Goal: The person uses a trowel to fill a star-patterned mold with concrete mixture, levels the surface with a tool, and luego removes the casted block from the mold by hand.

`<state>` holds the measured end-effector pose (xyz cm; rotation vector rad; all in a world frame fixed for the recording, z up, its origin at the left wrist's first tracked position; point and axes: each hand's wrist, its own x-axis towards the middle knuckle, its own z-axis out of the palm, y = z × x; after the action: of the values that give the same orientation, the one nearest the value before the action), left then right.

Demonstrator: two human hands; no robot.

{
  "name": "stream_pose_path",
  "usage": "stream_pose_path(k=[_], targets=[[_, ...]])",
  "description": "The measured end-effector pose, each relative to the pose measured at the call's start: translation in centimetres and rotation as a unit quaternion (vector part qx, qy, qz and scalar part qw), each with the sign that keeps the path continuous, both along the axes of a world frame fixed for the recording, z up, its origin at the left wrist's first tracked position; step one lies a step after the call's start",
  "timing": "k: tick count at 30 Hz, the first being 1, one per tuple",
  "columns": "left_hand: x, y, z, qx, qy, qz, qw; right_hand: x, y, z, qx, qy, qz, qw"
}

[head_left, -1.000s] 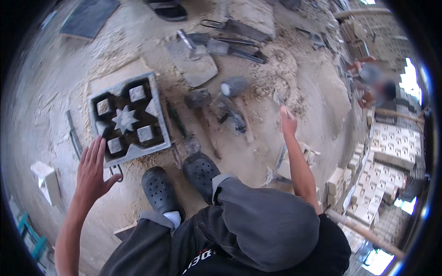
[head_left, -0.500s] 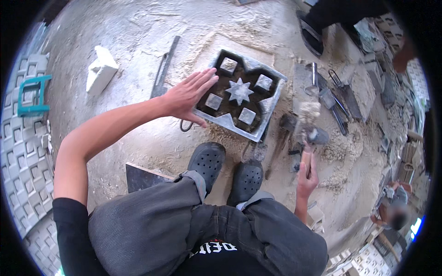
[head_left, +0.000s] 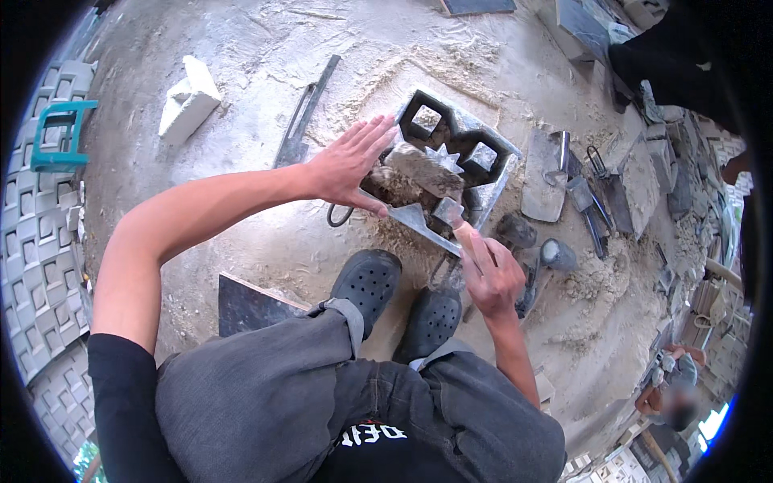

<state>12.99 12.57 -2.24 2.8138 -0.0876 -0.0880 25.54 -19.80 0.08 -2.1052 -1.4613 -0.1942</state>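
Observation:
My left hand [head_left: 350, 165] lies flat with its fingers stretched along the left side of a grey metal mould [head_left: 494, 196]. Inside the mould stand several square blocks around a star-shaped centre piece [head_left: 444, 158]. In my right hand [head_left: 491, 274] is the wooden handle of a trowel [head_left: 427, 171], gripped near the mould's near corner. Its blade reaches over the near-left part of the mould, beside the star. Loose sandy material lies around the blade, and the mould's left-hand inside is partly hidden by it.
Right of the mould lie a flat metal plate [head_left: 541, 181], a brush-like tool [head_left: 581, 196] and a dark hammer head [head_left: 557, 254]. A long metal bar [head_left: 310, 109] and a white block [head_left: 190, 103] are at the left. Another person's dark-clothed leg [head_left: 672, 60] stands far right.
My right hand has swung left and up, bringing the loaded trowel from the sandy pile over the mould. My left hand keeps its place on the mould. The other person's foot has moved away right.

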Motion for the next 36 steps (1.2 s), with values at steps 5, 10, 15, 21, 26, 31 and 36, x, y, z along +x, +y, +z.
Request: stream_pose_path(k=[5, 10, 15, 21, 26, 31, 36], targets=[[-1.4, -1.9, 0.2, 0.053, 0.015, -0.041, 0.998, -1.4, -3.4, 0.2, 0.016, 0.017, -0.050, 0.998], [-1.4, -3.4, 1.0, 0.059, 0.027, -0.070, 0.995, -3.6, -7.2, -0.9, 0.011, 0.089, -0.143, 0.986], [-2.3, -2.0, 1.1, -0.018, 0.038, -0.168, 0.985, -5.5, -10.8, -2.5, 0.024, 0.130, -0.214, 0.968], [0.3, -3.0, 1.3, -0.062, 0.017, -0.165, 0.984, -7.6, -16.2, -4.2, 0.056, 0.147, -0.387, 0.909], [2.7, -5.5, 2.1, 0.002, 0.057, -0.194, 0.979, -9.7, -20.4, -7.9, 0.206, 0.381, -0.568, 0.700], [2.1, -6.2, 1.2, 0.038, 0.065, -0.203, 0.976, -11.8, -24.1, -11.5, 0.202, 0.386, -0.697, 0.569], [-0.8, -4.8, 0.5, 0.055, 0.057, -0.187, 0.979, -13.8, -28.9, -15.4, 0.045, 0.306, -0.745, 0.590]])
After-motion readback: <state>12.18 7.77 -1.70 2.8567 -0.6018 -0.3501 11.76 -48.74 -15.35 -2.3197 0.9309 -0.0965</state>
